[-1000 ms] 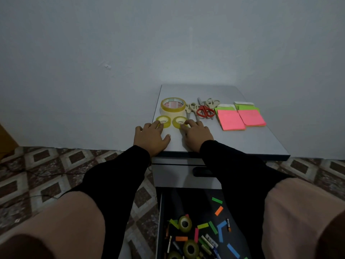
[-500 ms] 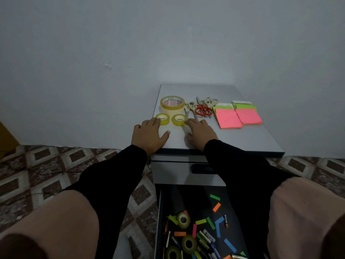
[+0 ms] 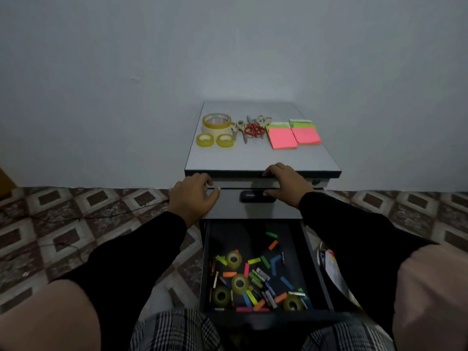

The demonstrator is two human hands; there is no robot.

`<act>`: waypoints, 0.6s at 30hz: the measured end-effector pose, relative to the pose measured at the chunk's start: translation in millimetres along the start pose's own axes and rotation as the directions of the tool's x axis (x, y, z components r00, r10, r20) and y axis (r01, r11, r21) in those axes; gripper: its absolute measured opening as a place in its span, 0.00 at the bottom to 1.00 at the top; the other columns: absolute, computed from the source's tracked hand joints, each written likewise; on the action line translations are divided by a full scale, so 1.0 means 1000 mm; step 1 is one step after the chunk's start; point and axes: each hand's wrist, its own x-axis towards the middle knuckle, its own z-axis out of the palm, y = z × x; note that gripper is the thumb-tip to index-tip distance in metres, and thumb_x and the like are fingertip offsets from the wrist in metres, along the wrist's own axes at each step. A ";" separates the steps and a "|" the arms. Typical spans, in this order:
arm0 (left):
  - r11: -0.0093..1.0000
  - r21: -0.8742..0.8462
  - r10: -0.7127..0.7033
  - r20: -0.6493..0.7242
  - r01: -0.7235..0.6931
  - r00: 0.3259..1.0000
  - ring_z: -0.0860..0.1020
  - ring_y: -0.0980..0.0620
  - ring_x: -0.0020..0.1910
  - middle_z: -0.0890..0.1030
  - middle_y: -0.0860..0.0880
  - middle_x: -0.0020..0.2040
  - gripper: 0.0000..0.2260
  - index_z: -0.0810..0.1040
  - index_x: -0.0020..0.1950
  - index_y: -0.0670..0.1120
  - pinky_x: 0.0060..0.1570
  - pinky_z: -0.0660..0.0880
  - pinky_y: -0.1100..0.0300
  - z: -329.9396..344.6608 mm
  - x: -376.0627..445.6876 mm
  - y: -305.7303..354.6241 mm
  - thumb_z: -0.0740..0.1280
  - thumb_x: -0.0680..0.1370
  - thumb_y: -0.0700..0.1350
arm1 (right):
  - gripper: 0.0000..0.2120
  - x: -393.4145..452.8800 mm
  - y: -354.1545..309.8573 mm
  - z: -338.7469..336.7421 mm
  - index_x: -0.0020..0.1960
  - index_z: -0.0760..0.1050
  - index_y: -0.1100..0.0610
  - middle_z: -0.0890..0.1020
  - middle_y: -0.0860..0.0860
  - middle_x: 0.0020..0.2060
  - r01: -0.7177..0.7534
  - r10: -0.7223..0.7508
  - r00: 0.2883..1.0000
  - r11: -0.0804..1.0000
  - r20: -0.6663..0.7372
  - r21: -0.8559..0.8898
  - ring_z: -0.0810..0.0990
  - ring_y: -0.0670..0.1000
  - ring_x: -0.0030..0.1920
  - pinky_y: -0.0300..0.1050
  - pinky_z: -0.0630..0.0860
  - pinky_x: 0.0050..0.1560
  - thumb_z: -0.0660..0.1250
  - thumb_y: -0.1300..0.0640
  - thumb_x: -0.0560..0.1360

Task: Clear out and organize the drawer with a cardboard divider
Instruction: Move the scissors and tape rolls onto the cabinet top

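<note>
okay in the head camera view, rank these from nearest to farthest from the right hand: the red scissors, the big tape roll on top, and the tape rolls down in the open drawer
1. Red scissors, on the cabinet top, beyond the right hand.
2. Big tape roll, back left of the top.
3. Tape rolls in the open drawer, below, toward the person.

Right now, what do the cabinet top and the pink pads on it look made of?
Cabinet top: smooth pale grey laminate or painted metal, going by its faint sheen and dark edge band. Pink pads: stacked paper, matte neon, layered edges visible.
</note>
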 end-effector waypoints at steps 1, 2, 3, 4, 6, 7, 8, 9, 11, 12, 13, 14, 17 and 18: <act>1.000 -0.030 0.008 0.008 -0.007 1.000 0.73 0.49 0.38 0.72 0.51 0.37 0.23 0.74 0.44 0.45 0.38 0.65 0.59 0.004 -0.010 0.002 0.52 0.70 0.62 | 0.21 -0.008 0.004 0.003 0.62 0.71 0.58 0.72 0.54 0.60 -0.005 0.005 1.000 1.000 0.006 0.004 0.71 0.54 0.62 0.46 0.69 0.59 0.71 0.55 0.72; 0.999 -0.052 0.015 0.023 -0.014 1.000 0.72 0.50 0.37 0.72 0.51 0.36 0.23 0.75 0.44 0.45 0.37 0.65 0.59 0.010 -0.020 0.004 0.53 0.70 0.62 | 0.20 -0.016 0.007 0.007 0.61 0.71 0.58 0.72 0.54 0.60 -0.010 0.010 1.000 1.000 0.012 0.003 0.71 0.55 0.61 0.46 0.69 0.58 0.71 0.55 0.72; 0.998 -0.055 0.026 0.032 -0.024 0.999 0.72 0.50 0.36 0.72 0.51 0.36 0.23 0.75 0.44 0.44 0.37 0.66 0.60 0.016 -0.029 0.005 0.54 0.70 0.62 | 0.20 -0.023 0.010 0.012 0.60 0.71 0.59 0.72 0.55 0.59 -0.014 0.014 1.000 1.000 0.018 0.000 0.72 0.56 0.61 0.46 0.68 0.57 0.71 0.56 0.71; 0.998 -0.043 0.039 0.043 -0.037 0.998 0.73 0.49 0.36 0.73 0.49 0.35 0.22 0.76 0.44 0.43 0.36 0.68 0.59 0.023 -0.037 0.004 0.55 0.71 0.61 | 0.19 -0.029 0.013 0.016 0.60 0.72 0.60 0.72 0.56 0.59 -0.021 0.021 0.999 1.000 0.034 0.000 0.72 0.56 0.61 0.45 0.68 0.57 0.71 0.57 0.71; 0.998 -0.011 0.056 0.116 -0.055 0.992 0.76 0.45 0.37 0.75 0.47 0.36 0.21 0.76 0.43 0.43 0.36 0.72 0.56 0.037 -0.053 0.004 0.57 0.71 0.60 | 0.20 -0.043 0.019 0.026 0.60 0.72 0.60 0.72 0.57 0.60 -0.037 0.036 0.996 0.999 0.083 0.009 0.72 0.56 0.61 0.44 0.68 0.57 0.71 0.57 0.71; 0.998 -0.002 0.056 0.178 -0.057 0.982 0.76 0.44 0.38 0.76 0.47 0.37 0.20 0.75 0.43 0.43 0.37 0.73 0.55 0.042 -0.060 0.003 0.58 0.72 0.60 | 0.20 -0.050 0.022 0.031 0.61 0.72 0.60 0.72 0.56 0.60 -0.041 0.040 0.993 0.999 0.109 0.011 0.72 0.56 0.61 0.44 0.68 0.57 0.72 0.57 0.71; 0.999 0.002 0.052 0.231 -0.054 0.972 0.76 0.45 0.40 0.76 0.47 0.38 0.19 0.75 0.45 0.44 0.40 0.73 0.54 0.045 -0.066 0.002 0.60 0.73 0.60 | 0.20 -0.055 0.024 0.035 0.61 0.72 0.59 0.72 0.56 0.60 -0.044 0.042 0.990 0.999 0.131 0.012 0.72 0.56 0.61 0.44 0.68 0.57 0.72 0.56 0.71; 0.999 0.011 0.038 0.283 -0.043 0.958 0.76 0.46 0.42 0.76 0.47 0.41 0.17 0.75 0.47 0.45 0.42 0.73 0.54 0.051 -0.073 0.002 0.62 0.75 0.58 | 0.20 -0.062 0.028 0.042 0.61 0.71 0.59 0.72 0.56 0.60 -0.054 0.051 0.987 0.998 0.154 0.015 0.72 0.55 0.61 0.44 0.68 0.56 0.72 0.56 0.71; 0.997 0.069 0.011 0.346 -0.037 0.938 0.76 0.48 0.47 0.76 0.47 0.47 0.15 0.75 0.52 0.46 0.48 0.73 0.54 0.061 -0.086 0.001 0.64 0.76 0.57 | 0.20 -0.071 0.034 0.053 0.61 0.71 0.58 0.71 0.56 0.60 -0.065 0.061 0.976 0.998 0.208 0.012 0.71 0.56 0.61 0.43 0.68 0.56 0.72 0.56 0.72; 0.994 0.101 0.002 0.379 -0.044 0.925 0.76 0.48 0.49 0.76 0.47 0.49 0.17 0.75 0.54 0.46 0.49 0.73 0.54 0.065 -0.092 0.000 0.63 0.76 0.58 | 0.20 -0.075 0.037 0.060 0.61 0.71 0.58 0.71 0.56 0.60 -0.073 0.070 0.970 0.997 0.235 0.006 0.71 0.56 0.61 0.43 0.67 0.56 0.71 0.56 0.72; 0.992 0.119 -0.006 0.413 -0.048 0.911 0.76 0.47 0.50 0.76 0.46 0.51 0.19 0.75 0.55 0.46 0.50 0.73 0.54 0.069 -0.096 0.000 0.62 0.76 0.60 | 0.21 -0.079 0.040 0.065 0.61 0.71 0.58 0.71 0.56 0.60 -0.083 0.080 0.964 0.997 0.255 0.002 0.71 0.55 0.61 0.42 0.67 0.56 0.71 0.55 0.72; 0.991 0.126 -0.010 0.454 -0.053 0.891 0.76 0.47 0.51 0.76 0.46 0.52 0.23 0.76 0.56 0.46 0.50 0.73 0.54 0.073 -0.100 -0.001 0.59 0.74 0.63 | 0.21 -0.083 0.042 0.072 0.61 0.71 0.58 0.72 0.56 0.60 -0.095 0.092 0.957 0.996 0.274 -0.004 0.71 0.55 0.61 0.42 0.67 0.55 0.72 0.55 0.71; 0.981 0.173 -0.029 0.582 -0.090 0.812 0.75 0.46 0.55 0.75 0.45 0.55 0.24 0.74 0.59 0.46 0.53 0.72 0.53 0.087 -0.108 -0.006 0.59 0.75 0.63 | 0.21 -0.091 0.051 0.095 0.61 0.71 0.59 0.72 0.56 0.59 -0.125 0.120 0.936 0.992 0.330 -0.006 0.72 0.56 0.61 0.43 0.67 0.55 0.72 0.56 0.71; 0.971 0.208 -0.038 0.624 -0.119 0.781 0.74 0.45 0.56 0.74 0.45 0.56 0.22 0.72 0.61 0.46 0.55 0.70 0.53 0.090 -0.110 -0.007 0.60 0.76 0.61 | 0.20 -0.092 0.053 0.103 0.61 0.71 0.59 0.71 0.56 0.59 -0.136 0.129 0.925 0.991 0.357 -0.004 0.72 0.56 0.61 0.42 0.67 0.55 0.72 0.57 0.71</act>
